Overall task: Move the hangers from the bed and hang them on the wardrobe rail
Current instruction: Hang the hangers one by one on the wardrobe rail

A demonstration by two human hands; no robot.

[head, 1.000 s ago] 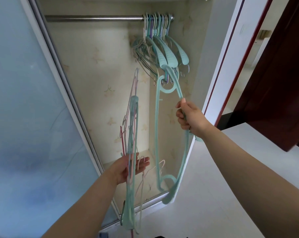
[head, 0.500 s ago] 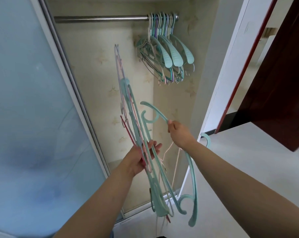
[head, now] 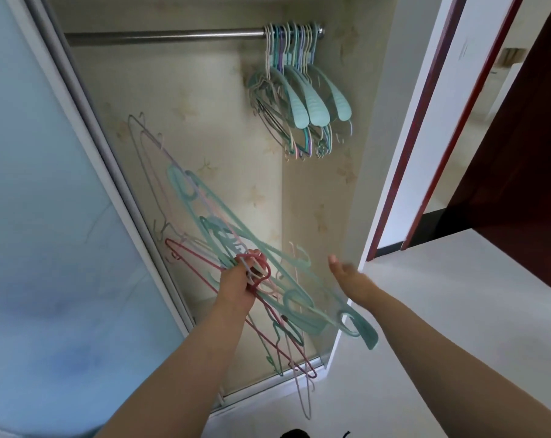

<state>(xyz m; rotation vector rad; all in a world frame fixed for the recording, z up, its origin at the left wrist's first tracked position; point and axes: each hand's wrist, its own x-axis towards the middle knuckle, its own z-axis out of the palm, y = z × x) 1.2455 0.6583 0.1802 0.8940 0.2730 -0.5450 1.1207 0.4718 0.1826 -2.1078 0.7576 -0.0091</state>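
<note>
The person stands at the open wardrobe with a fanned bundle of hangers in the left hand. That grip is closed tight around the middle of the bundle, fingers curled over teal, pink and red hangers that splay up toward the sliding door and down toward the wardrobe's bottom edge. The right hand floats just beside the bundle's lower end, its grip loose and open, fingers relaxed and holding nothing. Up on the wardrobe rail, a cluster of hung hangers is bunched at the rail's right end, against the side wall, well apart from the ones in hand. A dark red room door stands open at the right.
</note>
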